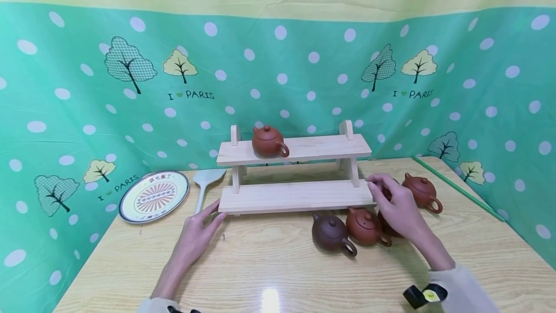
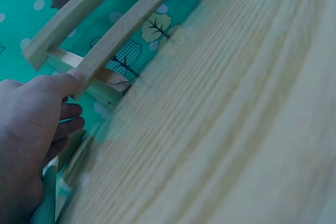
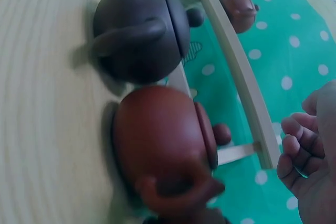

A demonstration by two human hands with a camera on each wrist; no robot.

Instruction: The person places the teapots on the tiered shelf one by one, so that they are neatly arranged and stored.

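Observation:
A two-tier wooden shelf [image 1: 295, 196] stands at the middle of the table. My left hand [image 1: 197, 235] grips the left end of its lower plank, thumb at the front edge. By the right end of that plank is my right hand [image 1: 397, 209]; its fingers look loosely curled in the right wrist view, with nothing held. A reddish-brown teapot [image 1: 267, 141] sits on the upper plank. In front of the shelf are a dark brown teapot [image 1: 330, 232] and a reddish one [image 1: 363, 226]. Another reddish teapot [image 1: 419, 190] stands farther right; other teapots are partly hidden by my right hand.
A round patterned plate [image 1: 182, 202] lies at the far left. Between it and the shelf is a pale spatula [image 1: 208, 176]. A green stick [image 1: 460, 190] lies along the right side of the table. A green dotted cloth [image 1: 286, 103] hangs behind.

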